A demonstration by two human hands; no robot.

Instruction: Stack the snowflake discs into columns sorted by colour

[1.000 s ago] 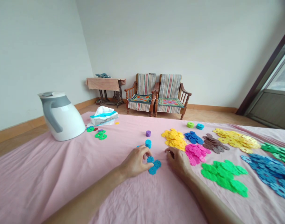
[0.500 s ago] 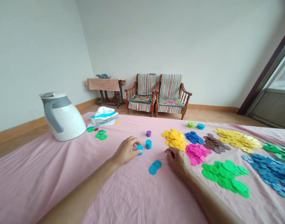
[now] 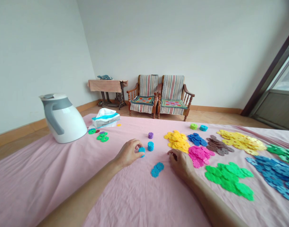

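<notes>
My left hand point(image 3: 130, 153) is closed, its thumb and fingers pinching a short stack of blue snowflake discs point(image 3: 142, 151) at the table's middle. A second blue disc stack point(image 3: 150, 146) stands just right of it, apart from my fingers. Behind that sits a small purple disc stack point(image 3: 150, 135). Several loose blue discs point(image 3: 157, 169) lie flat and overlapping nearer to me, between my two hands. My right hand point(image 3: 181, 162) rests on the cloth with its fingers curled in; nothing shows in them. Beside it lies a pile of pink discs point(image 3: 200, 156).
Yellow discs point(image 3: 177, 141), brown discs point(image 3: 219, 145), green discs point(image 3: 229, 179) and large blue discs point(image 3: 274, 173) form piles on the right of the pink cloth point(image 3: 125, 201). A lime stack point(image 3: 193, 126) stands behind. At left are a white jug point(image 3: 68, 123) and a tissue pack point(image 3: 106, 119).
</notes>
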